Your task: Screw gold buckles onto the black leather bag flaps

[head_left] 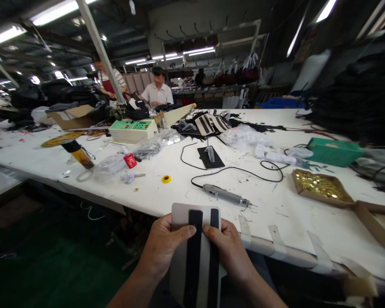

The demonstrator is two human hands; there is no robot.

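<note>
A light panel with two dark stripes [195, 261] is held upright in front of me, at the near edge of the white table. My left hand [163, 244] grips its left side, thumb on the left dark stripe. On the right side my right hand [227, 246] holds the same panel, its thumb near the right stripe. The fingers behind the panel are hidden. Just beyond lies a grey electric screwdriver-like tool [224, 194] with a black cable. A yellow tape roll [166, 179] sits to its left.
On the white table [167, 201] are a red bottle [130, 160], a dark cylinder [78, 155], a green-panelled machine [133, 130], a black plate [211, 157], striped pieces [211, 124], a box of gold parts [322, 187] and a green box [335, 152]. Two people are across the table.
</note>
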